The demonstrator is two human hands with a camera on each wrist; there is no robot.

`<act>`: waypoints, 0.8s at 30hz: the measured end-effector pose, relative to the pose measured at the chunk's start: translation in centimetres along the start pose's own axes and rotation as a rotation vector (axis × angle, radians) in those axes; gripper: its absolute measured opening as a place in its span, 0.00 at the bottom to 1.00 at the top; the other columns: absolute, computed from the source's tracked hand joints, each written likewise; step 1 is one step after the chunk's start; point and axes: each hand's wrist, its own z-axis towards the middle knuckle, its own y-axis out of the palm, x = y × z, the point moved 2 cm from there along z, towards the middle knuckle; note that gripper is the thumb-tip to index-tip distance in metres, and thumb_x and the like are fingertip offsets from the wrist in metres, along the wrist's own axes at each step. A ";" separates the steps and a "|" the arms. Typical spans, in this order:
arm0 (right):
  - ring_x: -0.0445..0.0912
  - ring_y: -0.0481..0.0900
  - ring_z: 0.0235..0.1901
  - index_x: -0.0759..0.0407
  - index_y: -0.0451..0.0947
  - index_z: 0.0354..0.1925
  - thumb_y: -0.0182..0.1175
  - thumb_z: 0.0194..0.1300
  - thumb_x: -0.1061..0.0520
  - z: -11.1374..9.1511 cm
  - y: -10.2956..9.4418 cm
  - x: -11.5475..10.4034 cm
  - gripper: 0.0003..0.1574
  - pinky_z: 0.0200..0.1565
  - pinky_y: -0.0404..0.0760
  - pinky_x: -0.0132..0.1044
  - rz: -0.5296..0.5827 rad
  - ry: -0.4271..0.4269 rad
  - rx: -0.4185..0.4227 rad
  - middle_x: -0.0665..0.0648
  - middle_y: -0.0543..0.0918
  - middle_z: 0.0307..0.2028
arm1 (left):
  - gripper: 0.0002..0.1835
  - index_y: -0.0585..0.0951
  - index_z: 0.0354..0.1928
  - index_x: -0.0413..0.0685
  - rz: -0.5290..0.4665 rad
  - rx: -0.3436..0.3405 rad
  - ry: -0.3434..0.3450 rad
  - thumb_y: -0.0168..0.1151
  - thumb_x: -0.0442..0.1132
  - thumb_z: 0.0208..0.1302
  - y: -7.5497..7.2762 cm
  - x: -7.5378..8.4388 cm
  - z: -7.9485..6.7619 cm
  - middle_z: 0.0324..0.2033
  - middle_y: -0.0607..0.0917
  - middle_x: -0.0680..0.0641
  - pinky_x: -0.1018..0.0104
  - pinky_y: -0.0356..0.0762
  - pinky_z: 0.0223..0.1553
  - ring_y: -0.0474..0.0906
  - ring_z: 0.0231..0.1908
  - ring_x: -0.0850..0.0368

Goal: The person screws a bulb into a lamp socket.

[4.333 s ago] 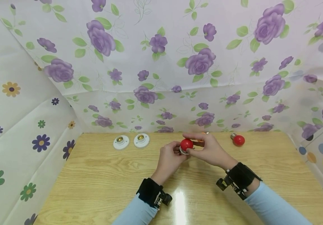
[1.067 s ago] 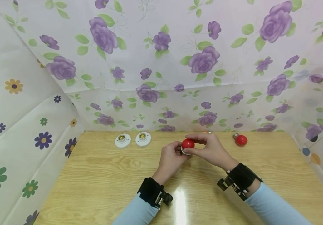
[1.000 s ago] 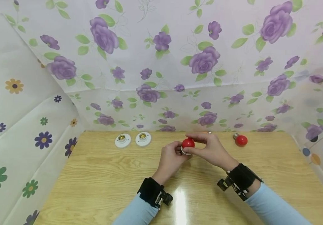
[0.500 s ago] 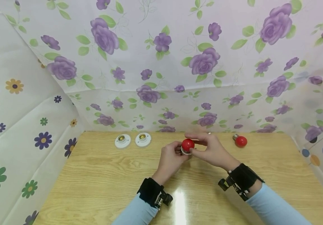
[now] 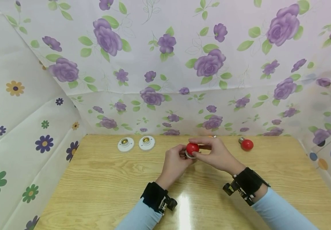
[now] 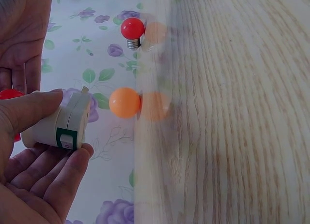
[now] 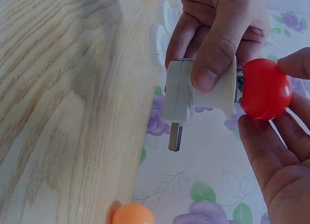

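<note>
My left hand (image 5: 174,161) grips a white plug-in lamp socket (image 6: 46,129), thumb on one side and fingers on the other. A small switch (image 6: 67,139) in a green surround sits on its side, and a flat metal prong (image 7: 175,137) sticks out of the plug end. At the socket's mouth is a red light bulb (image 7: 266,88), its base mostly inside, with a little metal thread showing. My right hand (image 5: 216,153) holds the round glass between thumb and fingers. Both hands are raised over the middle of the table.
Two white round lamp holders (image 5: 126,144) lie at the table's back left. Toward the back right lies another red bulb (image 5: 247,144). An orange bulb (image 6: 125,102), mostly behind my right hand in the head view, is near the back edge. Flowered cloth (image 5: 153,111) rises behind the wooden table (image 5: 110,188).
My right thumb and fingers have shifted slightly back and forth around the red bulb. My left hand keeps its grip on the socket, almost unmoved. The head view has shifted a little.
</note>
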 end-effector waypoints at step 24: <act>0.46 0.76 0.48 0.51 0.78 0.51 0.68 0.54 0.57 -0.2 0.0 0.5 0.23 0.44 0.76 0.41 0.020 0.042 0.034 0.49 0.78 0.50 | 0.17 0.80 0.41 0.51 -0.013 -0.005 -0.011 0.72 0.40 0.48 0.2 -0.1 0.0 0.31 0.81 0.59 0.71 0.76 0.35 0.78 0.34 0.66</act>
